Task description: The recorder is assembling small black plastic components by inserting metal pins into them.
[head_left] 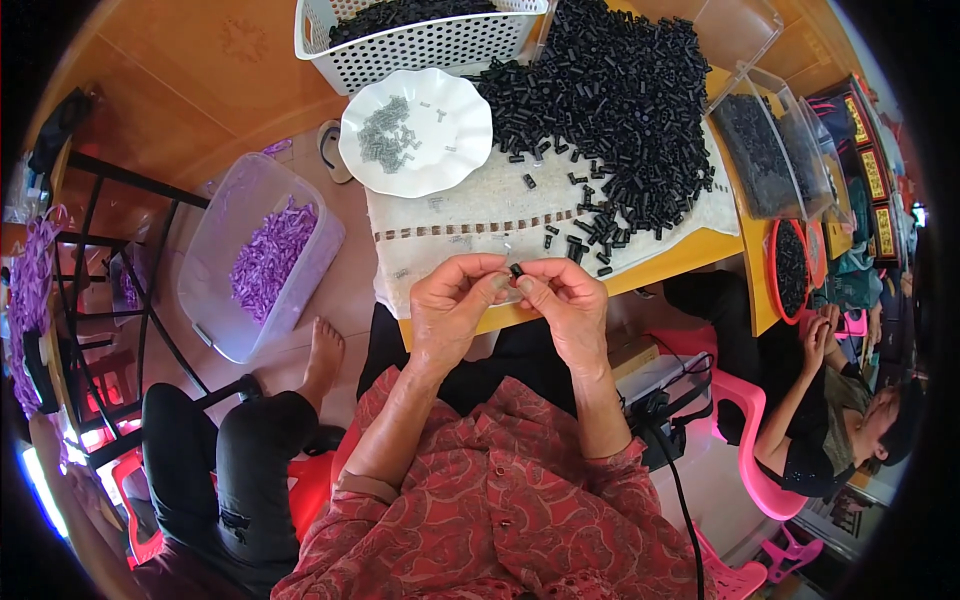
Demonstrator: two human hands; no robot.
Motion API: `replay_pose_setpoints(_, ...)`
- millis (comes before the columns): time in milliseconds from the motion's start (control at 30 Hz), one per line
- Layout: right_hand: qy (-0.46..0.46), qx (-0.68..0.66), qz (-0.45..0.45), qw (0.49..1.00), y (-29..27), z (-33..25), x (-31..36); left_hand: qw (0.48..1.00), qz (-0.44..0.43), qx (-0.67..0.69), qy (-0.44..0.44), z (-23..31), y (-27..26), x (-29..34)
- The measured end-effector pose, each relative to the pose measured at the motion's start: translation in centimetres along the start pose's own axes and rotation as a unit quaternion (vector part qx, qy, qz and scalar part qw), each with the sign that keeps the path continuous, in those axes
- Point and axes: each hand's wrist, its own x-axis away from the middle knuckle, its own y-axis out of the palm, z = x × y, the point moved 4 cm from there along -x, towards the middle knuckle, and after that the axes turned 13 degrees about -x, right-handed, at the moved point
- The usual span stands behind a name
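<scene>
Both hands meet over the table's near edge, fingertips almost together. A small black cylindrical plastic part point(516, 270) is pinched in the fingertips of my right hand point(572, 315). Beside it, thumb and forefinger of my left hand point(448, 308) are pressed together; whatever they hold is too small to make out. Ahead lies a large heap of similar black parts point(620, 110), with loose ones scattered at its near side. A white scalloped plate point(455, 160) holds a pile of small clear pieces point(388, 135). Both heap and plate rest on a pale cloth point(420, 265).
A white perforated basket point(430, 62) of black parts stands behind the plate. Clear bins point(755, 160) and a red bowl point(790, 270) are on the right. Purple strips fill part of a floor tub point(210, 290). People sit on both sides.
</scene>
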Motion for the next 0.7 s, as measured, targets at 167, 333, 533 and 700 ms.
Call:
replay_pose_setpoints(167, -0.007, -0.01, -0.014, 1.0, 0.1, 0.1, 0.0, 1.0, 0.006, 0.008, -0.003, 0.2, 0.0, 0.0)
replay_pose_setpoints(333, -0.02, -0.006, -0.024, 0.999, 0.4, 0.0, 0.1, 1.0, 0.006, 0.006, 0.005, -0.1, 0.0, 0.0)
replay_pose_setpoints(533, -0.038, 0.028, -0.03, 0.998, 0.5, -0.3, 0.2, 1.0, 0.0, -0.001, 0.011, 0.1, -0.2, 0.0)
replay_pose_setpoints(700, -0.096, 0.094, -0.063, 0.989, 0.7, -0.9, 0.3, 1.0, -0.014, 0.003, 0.023, 0.2, -0.5, 0.0)
